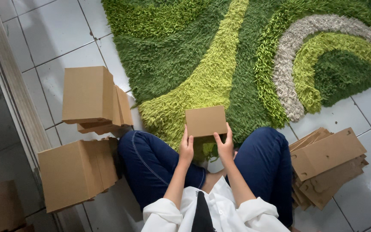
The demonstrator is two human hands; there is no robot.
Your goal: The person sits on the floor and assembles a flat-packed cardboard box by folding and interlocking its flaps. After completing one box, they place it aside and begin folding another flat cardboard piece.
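Brown cardboard, a small flat rectangular box, is clamped between my left hand and right hand above my knees, over the shaggy green rug. I judge I am shaping it; next it needs careful folding. Finished boxes stand left, flat blanks right.

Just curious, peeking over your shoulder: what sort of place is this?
Probably a room in a home, used for packing work. A shaggy green rug lies on a white tiled floor, and stacks of cardboard boxes and flat cardboard pieces sit beside the seated person.
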